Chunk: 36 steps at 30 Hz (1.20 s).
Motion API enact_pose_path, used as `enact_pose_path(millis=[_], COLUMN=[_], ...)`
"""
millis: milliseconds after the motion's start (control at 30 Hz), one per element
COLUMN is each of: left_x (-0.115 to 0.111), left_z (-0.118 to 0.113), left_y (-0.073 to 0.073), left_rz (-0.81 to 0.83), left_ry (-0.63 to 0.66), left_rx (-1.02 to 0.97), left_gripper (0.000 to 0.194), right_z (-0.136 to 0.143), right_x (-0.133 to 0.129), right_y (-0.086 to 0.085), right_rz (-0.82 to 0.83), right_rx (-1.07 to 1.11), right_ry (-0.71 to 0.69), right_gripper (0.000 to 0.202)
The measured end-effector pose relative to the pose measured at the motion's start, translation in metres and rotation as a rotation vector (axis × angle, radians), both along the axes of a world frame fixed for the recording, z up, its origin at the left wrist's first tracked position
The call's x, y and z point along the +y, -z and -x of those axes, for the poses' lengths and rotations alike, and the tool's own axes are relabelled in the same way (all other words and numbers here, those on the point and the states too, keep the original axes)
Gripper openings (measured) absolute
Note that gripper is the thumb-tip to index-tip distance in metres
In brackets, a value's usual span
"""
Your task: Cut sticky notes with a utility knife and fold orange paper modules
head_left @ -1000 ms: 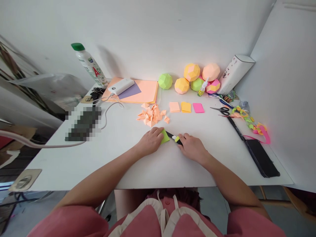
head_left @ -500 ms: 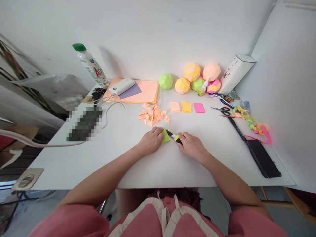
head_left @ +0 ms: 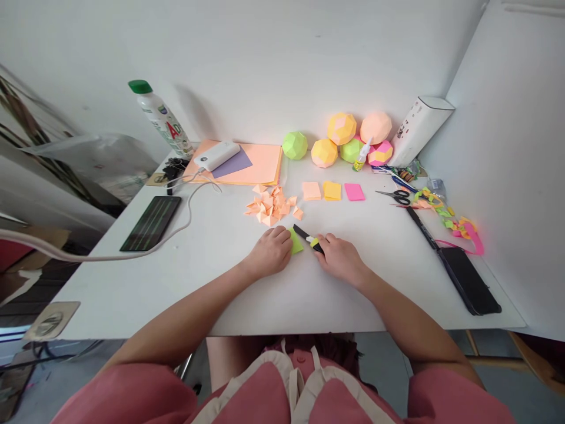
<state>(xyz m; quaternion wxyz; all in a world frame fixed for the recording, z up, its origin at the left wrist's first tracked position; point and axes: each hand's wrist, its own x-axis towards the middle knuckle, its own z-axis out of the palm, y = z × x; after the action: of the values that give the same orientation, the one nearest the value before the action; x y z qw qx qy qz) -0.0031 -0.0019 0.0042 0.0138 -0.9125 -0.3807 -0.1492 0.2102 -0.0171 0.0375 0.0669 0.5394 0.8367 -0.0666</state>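
My left hand (head_left: 274, 249) is closed on a small green paper (head_left: 296, 242), covering its left part. Just right of it, my right hand (head_left: 339, 255) grips a utility knife (head_left: 315, 242) with a yellow-green and black handle. The knife's dark blade points up and left, its tip by the paper's upper right edge. Beyond my hands lies a pile of folded peach paper pieces (head_left: 270, 206). To the right of that pile are peach squares (head_left: 311, 191), orange squares (head_left: 332, 191) and a pink square (head_left: 354, 192).
Several paper balls (head_left: 324, 153) stand by the wall, with a glue bottle (head_left: 361, 158) before them. Scissors (head_left: 396, 196), paper scraps and a black case (head_left: 469, 281) lie right. At left are a phone (head_left: 151, 224), a cable and a power bank (head_left: 217, 156) on peach sheets (head_left: 265, 165).
The knife blade has shifted slightly up and left relative to the green paper. Both hands stay in nearly the same places, and the view has moved a little.
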Motion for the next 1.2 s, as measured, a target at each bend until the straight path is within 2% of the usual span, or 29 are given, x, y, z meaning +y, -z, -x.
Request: enact_pose_path(millis=[200, 367, 700, 800, 967, 1033, 1200], left_x=[0.003, 0.005, 0.002, 0.002, 0.002, 0.002, 0.003], left_z=[0.001, 0.001, 0.009, 0.011, 0.01, 0.011, 0.012], left_y=[0.011, 0.014, 0.01, 0.01, 0.003, 0.001, 0.003], left_rz=[-0.012, -0.059, -0.008, -0.033, 0.002, 0.028, 0.025], left_ry=[-0.032, -0.117, -0.127, -0.114, -0.103, -0.108, -0.099], left_rx=[-0.122, -0.197, -0.3, -0.288, -0.148, -0.148, -0.175], left_gripper=[0.031, 0.038, 0.013, 0.013, 0.016, 0.014, 0.027], right_z=[-0.007, -0.015, -0.02, -0.025, -0.036, -0.038, -0.034], right_x=[-0.004, -0.007, -0.007, -0.005, 0.0, 0.001, -0.001], right_y=[-0.003, -0.004, -0.012, -0.019, -0.028, -0.03, -0.03], right_rz=[0.0, 0.03, 0.072, 0.079, 0.045, 0.06, 0.12], right_rx=[0.02, 0.064, 0.105, 0.079, 0.039, 0.029, 0.029], right_ry=[-0.049, -0.1, -0.101, -0.076, 0.0, 0.0, -0.051], right_gripper=[0.05, 0.05, 0.047, 0.046, 0.046, 0.045, 0.044])
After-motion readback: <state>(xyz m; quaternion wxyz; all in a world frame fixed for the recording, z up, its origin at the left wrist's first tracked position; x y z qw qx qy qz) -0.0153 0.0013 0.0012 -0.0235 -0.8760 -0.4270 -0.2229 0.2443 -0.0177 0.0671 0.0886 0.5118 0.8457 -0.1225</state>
